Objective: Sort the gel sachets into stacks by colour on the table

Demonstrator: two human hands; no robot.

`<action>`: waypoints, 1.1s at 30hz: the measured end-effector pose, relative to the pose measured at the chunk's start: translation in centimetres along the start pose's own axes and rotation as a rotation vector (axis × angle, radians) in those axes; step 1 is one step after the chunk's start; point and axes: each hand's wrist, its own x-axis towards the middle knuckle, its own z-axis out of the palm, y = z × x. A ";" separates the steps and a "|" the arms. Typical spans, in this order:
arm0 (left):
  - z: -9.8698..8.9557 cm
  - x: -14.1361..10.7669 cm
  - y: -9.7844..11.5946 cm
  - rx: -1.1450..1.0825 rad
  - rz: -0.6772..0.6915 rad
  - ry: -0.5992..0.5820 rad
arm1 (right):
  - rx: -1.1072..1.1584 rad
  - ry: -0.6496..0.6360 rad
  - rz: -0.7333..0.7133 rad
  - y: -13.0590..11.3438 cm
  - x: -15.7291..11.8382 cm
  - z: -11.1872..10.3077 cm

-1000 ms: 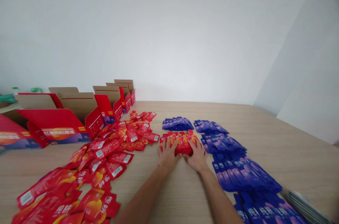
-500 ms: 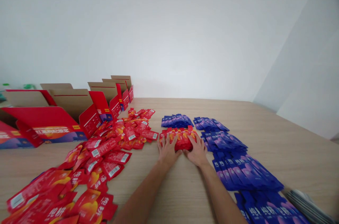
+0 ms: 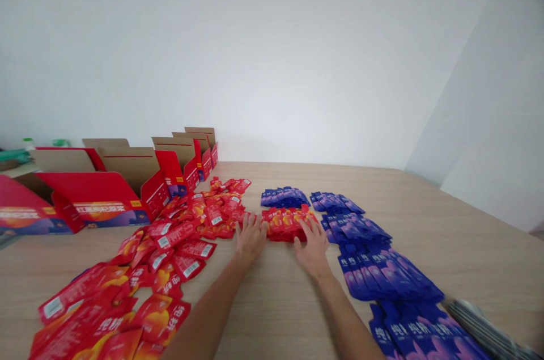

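A row of overlapping red pouches (image 3: 284, 225) lies flat on the wooden table (image 3: 272, 303), with printed fronts up. My left hand (image 3: 251, 240) is just left of the row, fingers spread, near the edge of the loose red pouch pile (image 3: 215, 214). At the row's right end, my right hand (image 3: 313, 246) rests with its fingers apart, fingertips touching the pouches. Close by on the right are fanned blue pouches (image 3: 355, 228), and another blue group (image 3: 284, 197) lies just behind the red row.
Open red cartons (image 3: 106, 193) line the left side, flaps raised. More red pouches (image 3: 157, 317) spread across the front left. Further blue stacks (image 3: 389, 274) run down the right, beside a striped item (image 3: 484, 326). A white wall (image 3: 297, 65) stands behind the table.
My left hand has moved left, off the red row toward the loose pile. My right hand stays at the row's right end. The camera view has shifted slightly.
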 end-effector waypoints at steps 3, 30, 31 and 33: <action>-0.5 0.2 -2.6 0.042 -0.044 -0.089 | 0.026 -0.004 -0.041 -1.1 -1.1 -0.1; -5.0 -14.1 -1.4 0.054 -0.039 -0.038 | 0.162 -0.235 -0.266 -6.4 -10.8 -1.1; -5.0 -14.3 -1.1 0.064 -0.051 -0.044 | 0.163 -0.247 -0.268 -6.2 -11.0 -1.3; -4.9 -14.5 -0.6 0.074 -0.068 -0.050 | 0.167 -0.259 -0.265 -5.8 -11.3 -1.5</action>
